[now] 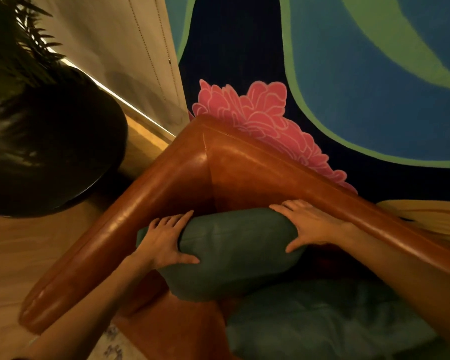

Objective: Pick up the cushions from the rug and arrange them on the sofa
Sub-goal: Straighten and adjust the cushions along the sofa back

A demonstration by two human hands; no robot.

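Both hands are on the green cushion [234,252], left hand [164,241] on its left end, right hand [311,226] on its right. Fingers are spread and pretty much straight, palms flat on the fabric, so pressing rather than gripping. Cushion sits mid-frame, tucked into the corner of the brown leather sofa [244,162]. Second cushion [322,323], same green, lies on the seat at lower right, partly under the right forearm. Big dark pot [57,162] with a plant [18,42] fills the upper left, near the armrest. Pale blind [120,53] with bead chains hangs behind it, and a mural [260,120] with a pink flower covers the upper right. Bit of patterned rug [113,345] shows at the bottom edge.
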